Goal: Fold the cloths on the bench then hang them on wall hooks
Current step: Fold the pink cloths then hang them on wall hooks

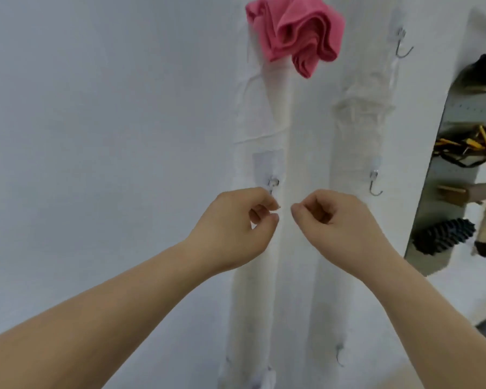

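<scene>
A crumpled pink cloth (295, 32) hangs on the white wall at the top centre. Below it a small metal wall hook (273, 182) sits on a clear adhesive pad. My left hand (236, 223) is right under this hook, and its thumb and forefinger pinch the hook's lower end, whose tip pokes out beside the fingers. My right hand (331, 220) is level with it and a little to the right. Its fingers are curled with thumb and forefinger tips together, and I see nothing in them. No cloth is in either hand.
More bare hooks are on the wall: upper right (402, 43), middle right (374, 182) and low down (340, 355). A shelf unit (460, 169) with shoes, a brush and other items stands at the right edge. The bench is out of view.
</scene>
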`<state>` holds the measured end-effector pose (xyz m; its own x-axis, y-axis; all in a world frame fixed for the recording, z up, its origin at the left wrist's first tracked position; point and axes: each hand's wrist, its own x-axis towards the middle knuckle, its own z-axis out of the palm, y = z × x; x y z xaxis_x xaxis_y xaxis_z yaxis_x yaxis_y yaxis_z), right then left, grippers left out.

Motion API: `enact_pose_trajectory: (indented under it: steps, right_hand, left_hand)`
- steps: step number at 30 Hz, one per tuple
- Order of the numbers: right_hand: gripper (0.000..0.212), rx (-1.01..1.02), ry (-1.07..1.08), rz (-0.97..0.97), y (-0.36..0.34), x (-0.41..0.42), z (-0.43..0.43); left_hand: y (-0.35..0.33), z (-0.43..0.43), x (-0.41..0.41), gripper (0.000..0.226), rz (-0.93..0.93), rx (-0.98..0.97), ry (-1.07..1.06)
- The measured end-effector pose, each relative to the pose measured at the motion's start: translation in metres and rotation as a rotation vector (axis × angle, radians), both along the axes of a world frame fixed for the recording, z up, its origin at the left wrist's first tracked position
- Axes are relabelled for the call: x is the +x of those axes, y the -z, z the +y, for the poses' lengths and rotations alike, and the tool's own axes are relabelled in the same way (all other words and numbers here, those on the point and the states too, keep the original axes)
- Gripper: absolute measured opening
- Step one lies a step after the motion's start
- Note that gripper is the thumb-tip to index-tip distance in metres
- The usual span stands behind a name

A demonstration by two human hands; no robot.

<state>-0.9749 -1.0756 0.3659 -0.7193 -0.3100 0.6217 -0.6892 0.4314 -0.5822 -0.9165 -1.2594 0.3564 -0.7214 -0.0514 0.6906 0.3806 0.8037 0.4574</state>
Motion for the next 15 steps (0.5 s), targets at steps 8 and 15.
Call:
enact_pose_trajectory:
  steps: [8,15]
  right_hand:
    - [0.029,0.203,0.193,-0.429,0.155,0.063,0.025]
    - [0.026,0.205,0.482,-0.74,0.279,0.182,0.115]
  left_hand:
    - [0.146,0.016,0.043,0.025,-0.304,-0.146,0.174]
    - [0.279,0.102,0.114,0.027,-0.656,-0.1,0.416]
